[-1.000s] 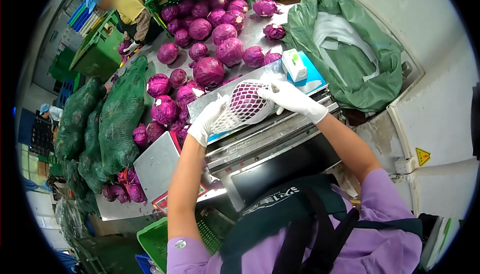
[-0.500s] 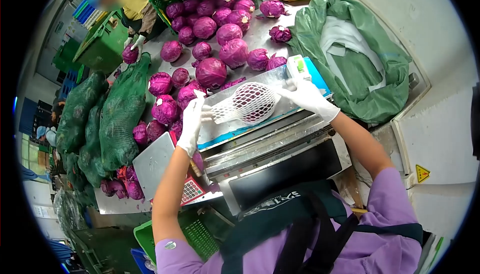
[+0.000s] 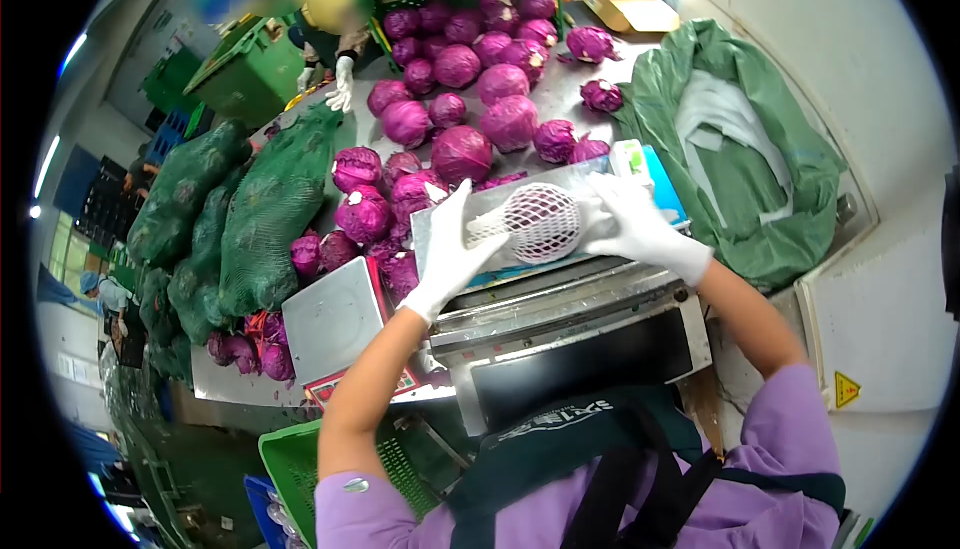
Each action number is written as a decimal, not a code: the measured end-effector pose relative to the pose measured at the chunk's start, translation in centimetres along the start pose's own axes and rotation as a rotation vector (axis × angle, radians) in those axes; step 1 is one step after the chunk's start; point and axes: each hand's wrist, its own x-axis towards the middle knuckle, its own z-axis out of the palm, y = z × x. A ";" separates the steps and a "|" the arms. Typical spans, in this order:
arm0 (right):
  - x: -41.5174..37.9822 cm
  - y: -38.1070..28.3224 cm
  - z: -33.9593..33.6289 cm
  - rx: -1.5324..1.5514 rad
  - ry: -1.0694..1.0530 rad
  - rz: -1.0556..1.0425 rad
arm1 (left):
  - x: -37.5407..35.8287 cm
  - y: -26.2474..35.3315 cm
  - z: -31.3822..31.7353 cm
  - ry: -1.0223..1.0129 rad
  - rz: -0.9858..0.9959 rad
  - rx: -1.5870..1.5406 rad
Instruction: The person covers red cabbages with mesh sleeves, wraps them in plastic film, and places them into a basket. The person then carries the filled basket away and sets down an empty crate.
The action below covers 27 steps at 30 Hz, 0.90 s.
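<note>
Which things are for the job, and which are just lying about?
For the job:
left hand
right hand
cabbage in white net, between them
metal tray, beneath it
loose cabbages, probably

Just lying about, it seems, with no hand on them:
cardboard
green basket

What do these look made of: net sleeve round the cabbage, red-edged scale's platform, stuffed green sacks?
Net sleeve: likely foam plastic; white, matte, thick strands in an open lattice.
Scale's platform: probably metal, perhaps stainless steel; flat, grey, dull sheen.
Green sacks: probably plastic mesh; fine netting, bulging over rounded contents. Fibre uncertain.
</note>
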 end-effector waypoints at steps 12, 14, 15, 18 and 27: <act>-9.1 3.8 -3.7 -0.671 -0.509 -0.387 | -10.2 -5.7 -5.2 -0.569 0.561 0.548; -9.0 4.1 -3.1 -0.655 -0.495 -0.392 | -9.6 -4.5 -4.3 -0.618 0.498 0.558; -8.4 4.4 -2.8 -0.638 -0.484 -0.396 | -8.8 -3.8 -4.2 -0.667 0.433 0.565; -7.7 5.2 -1.2 -0.557 -0.552 -0.403 | -8.7 -4.1 -2.8 -0.559 0.467 0.531; -10.7 3.1 0.2 0.078 -0.054 0.157 | -11.3 -3.2 0.0 -0.272 -0.429 -0.477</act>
